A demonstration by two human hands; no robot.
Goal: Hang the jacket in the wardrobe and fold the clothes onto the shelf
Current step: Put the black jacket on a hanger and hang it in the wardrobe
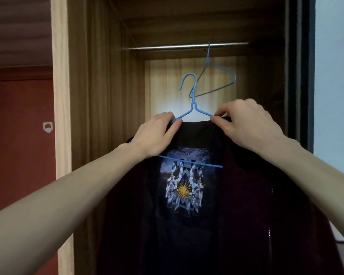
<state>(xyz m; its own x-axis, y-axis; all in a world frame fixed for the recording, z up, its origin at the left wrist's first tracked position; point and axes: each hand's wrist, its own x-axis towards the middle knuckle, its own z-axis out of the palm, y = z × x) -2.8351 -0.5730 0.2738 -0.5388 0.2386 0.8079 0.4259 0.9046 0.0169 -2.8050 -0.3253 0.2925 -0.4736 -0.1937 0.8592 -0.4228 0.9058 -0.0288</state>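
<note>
A dark jacket (244,205) with a blue printed panel (185,187) inside hangs on a blue wire hanger (193,105), held up in front of the open wardrobe (99,116). My left hand (157,135) pinches the hanger's left shoulder and the collar. My right hand (248,124) pinches the right shoulder of the hanger with the collar. The hanger's hook is free in the air, below the metal rail (167,47). The jacket's lower part runs out of the frame.
A second blue wire hanger (218,80) hangs on the rail, just behind and right of the held hook. The wardrobe's wooden side walls stand left and right. A red door (20,155) is at the left, a pale wall (334,76) at the right.
</note>
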